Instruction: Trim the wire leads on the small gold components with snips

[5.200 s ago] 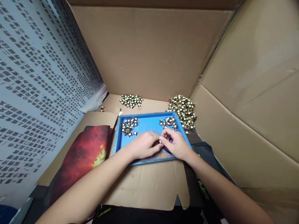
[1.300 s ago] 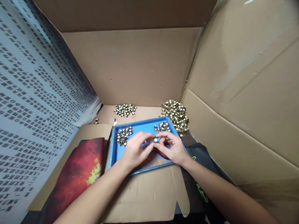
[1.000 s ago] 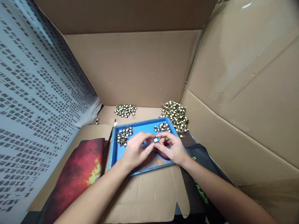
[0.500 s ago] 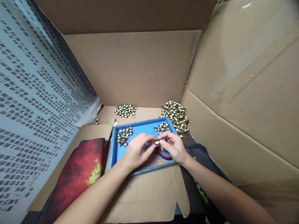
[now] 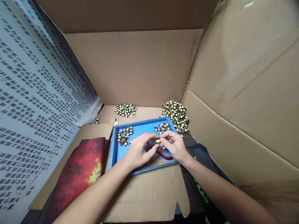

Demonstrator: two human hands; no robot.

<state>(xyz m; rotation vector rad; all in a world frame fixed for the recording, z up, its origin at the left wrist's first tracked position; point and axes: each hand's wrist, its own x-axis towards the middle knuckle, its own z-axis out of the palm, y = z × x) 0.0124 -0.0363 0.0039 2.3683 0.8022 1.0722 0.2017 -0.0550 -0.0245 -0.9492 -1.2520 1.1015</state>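
Over the blue tray (image 5: pixel 140 123), my left hand (image 5: pixel 141 150) and my right hand (image 5: pixel 173 145) meet fingertip to fingertip. Pinched between them is a small transformer (image 5: pixel 158 141), a black part with a pale yellow top. My right thumb and forefinger press on its right side, and my left fingertips close in from the left. Beneath the hands lies a tool with a curved red and black handle (image 5: pixel 165 155); its working end is hidden. Similar transformers lie in the tray in a left cluster (image 5: pixel 125 135) and a right cluster (image 5: pixel 163 127).
Behind the tray, a small pile (image 5: pixel 126 109) and a larger pile (image 5: pixel 176 115) of like parts rest on the cardboard. Cardboard walls (image 5: pixel 135 65) rise behind and to the right. A red printed mat (image 5: pixel 81 171) lies left, a black cloth (image 5: pixel 199 155) right. Copper-coloured scraps (image 5: pixel 158 162) litter the tray's front.
The transformer has turned slightly between my fingers, its pale top now facing up more. Both hands stay almost in place, and the view has shifted a little.
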